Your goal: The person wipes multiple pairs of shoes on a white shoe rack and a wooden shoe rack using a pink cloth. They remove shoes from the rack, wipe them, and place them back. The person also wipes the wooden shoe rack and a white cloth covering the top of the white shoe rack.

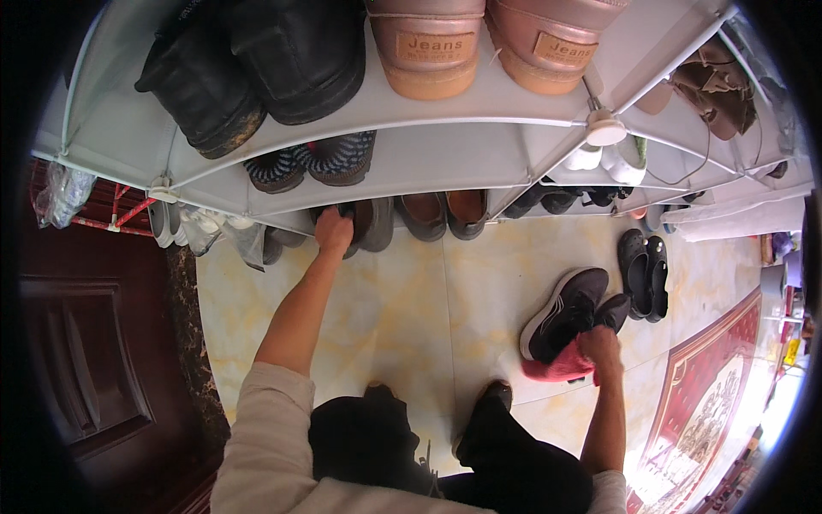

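My left hand (334, 229) reaches to the foot of the rack and grips the collar of a dark shoe; its fingertips are hidden. Right beside it stands the matching grey-brown shoe (376, 225). In my right hand (600, 348) is a red cloth (560, 365), bunched up and hanging over the heel of a dark sneaker (568, 315) with a white sole. The other sneaker (613, 311) lies just beyond my knuckles, partly covered by the hand. Both sneakers rest on the tiled floor (385, 308).
A white shoe rack (449, 154) spans the front, holding black shoes (295, 58), pink shoes (427, 45) and patterned slippers (340, 157). Brown-lined shoes (465, 212) stand beneath. Black clogs (644, 273) are at right, near a red rug (700, 392). A dark door (83, 360) is at left.
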A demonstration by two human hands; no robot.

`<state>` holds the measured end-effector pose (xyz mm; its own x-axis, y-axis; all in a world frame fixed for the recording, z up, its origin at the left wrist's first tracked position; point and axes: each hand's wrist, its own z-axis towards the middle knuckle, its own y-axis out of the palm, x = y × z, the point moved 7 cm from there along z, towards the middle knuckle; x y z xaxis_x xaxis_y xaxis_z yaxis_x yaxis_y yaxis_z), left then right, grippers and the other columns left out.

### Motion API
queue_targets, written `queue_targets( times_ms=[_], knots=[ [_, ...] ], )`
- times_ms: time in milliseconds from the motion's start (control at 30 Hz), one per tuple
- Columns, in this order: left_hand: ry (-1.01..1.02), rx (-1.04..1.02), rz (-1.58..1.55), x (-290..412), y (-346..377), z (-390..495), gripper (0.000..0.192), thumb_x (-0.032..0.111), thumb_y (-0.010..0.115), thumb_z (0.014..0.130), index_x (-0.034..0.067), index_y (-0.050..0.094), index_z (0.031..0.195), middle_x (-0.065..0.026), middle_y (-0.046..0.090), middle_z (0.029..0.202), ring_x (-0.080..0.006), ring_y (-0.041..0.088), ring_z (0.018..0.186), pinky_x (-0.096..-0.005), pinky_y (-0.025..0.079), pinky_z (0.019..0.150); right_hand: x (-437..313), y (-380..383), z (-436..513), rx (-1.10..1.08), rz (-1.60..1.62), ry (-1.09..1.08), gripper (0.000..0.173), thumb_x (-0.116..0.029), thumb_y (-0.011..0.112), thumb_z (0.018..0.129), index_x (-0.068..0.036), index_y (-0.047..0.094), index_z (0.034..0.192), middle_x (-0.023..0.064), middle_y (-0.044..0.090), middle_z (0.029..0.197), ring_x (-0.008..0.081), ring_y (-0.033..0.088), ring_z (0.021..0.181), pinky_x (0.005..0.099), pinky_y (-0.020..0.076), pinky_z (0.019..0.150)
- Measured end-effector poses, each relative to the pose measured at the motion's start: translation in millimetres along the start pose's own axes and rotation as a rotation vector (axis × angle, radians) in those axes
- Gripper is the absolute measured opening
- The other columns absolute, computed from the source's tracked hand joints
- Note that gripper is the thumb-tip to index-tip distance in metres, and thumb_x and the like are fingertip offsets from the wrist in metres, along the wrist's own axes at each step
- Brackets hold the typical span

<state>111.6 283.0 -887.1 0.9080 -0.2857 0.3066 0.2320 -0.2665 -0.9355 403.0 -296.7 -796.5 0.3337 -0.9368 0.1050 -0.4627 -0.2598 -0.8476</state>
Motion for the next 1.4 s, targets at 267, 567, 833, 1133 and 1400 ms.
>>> queue_targets(
  times_ms=[267,567,833,1133,1400],
  knots=[
    [0.015,-0.025,0.014,19,21,11,0.030,0.023,0.052,0.084,0.007,0.072,0.100,-0.0166,0.068,0.111,-0.0365,0.064,0.104,-0.0460,0.051,0.089,-292,-66,9,0.184,0.016,-0.798,0.061,-0.034,0.059,0.087,-0.025,0.040,0.144,0.0251,0.061,0.111,0.0424,0.066,0.089,0.0510,0.0532,0.077],
    [0.096,0.239,-0.160,23,13,15,0.047,0.034,0.056,0.084,0.005,0.061,0.120,-0.0213,0.060,0.126,-0.0399,0.054,0.119,-0.0487,0.043,0.101,-362,-25,18,0.203,-0.092,-0.904,0.043,-0.045,0.063,0.086,-0.015,0.056,0.116,0.0240,0.060,0.111,0.0408,0.068,0.081,0.0523,0.0559,0.069],
    [0.156,0.036,-0.056,37,14,40,0.062,0.043,0.059,0.086,0.006,0.053,0.135,-0.0183,0.054,0.138,-0.0376,0.049,0.127,-0.0470,0.041,0.104,-296,35,-69,0.086,0.058,-0.973,0.031,-0.036,0.063,0.087,-0.013,0.054,0.106,0.0190,0.060,0.099,0.0403,0.066,0.071,0.0495,0.0558,0.056],
    [0.451,-0.425,-0.343,80,-16,-243,0.033,0.027,0.065,0.090,0.000,0.057,0.106,-0.0207,0.064,0.096,-0.0392,0.063,0.090,-0.0466,0.051,0.078,-279,115,-137,-0.414,0.016,-1.131,0.038,-0.027,0.068,0.082,-0.008,0.053,0.111,0.0269,0.056,0.109,0.0427,0.066,0.077,0.0495,0.0561,0.055],
    [0.089,-0.693,-0.162,87,99,-241,0.051,0.051,0.065,0.082,0.000,0.072,0.081,-0.0228,0.070,0.087,-0.0397,0.069,0.086,-0.0481,0.053,0.079,-227,47,-102,-0.404,0.384,-0.899,0.033,-0.029,0.070,0.083,-0.004,0.064,0.105,0.0148,0.066,0.103,0.0306,0.065,0.100,0.0419,0.0525,0.085]
  ],
)
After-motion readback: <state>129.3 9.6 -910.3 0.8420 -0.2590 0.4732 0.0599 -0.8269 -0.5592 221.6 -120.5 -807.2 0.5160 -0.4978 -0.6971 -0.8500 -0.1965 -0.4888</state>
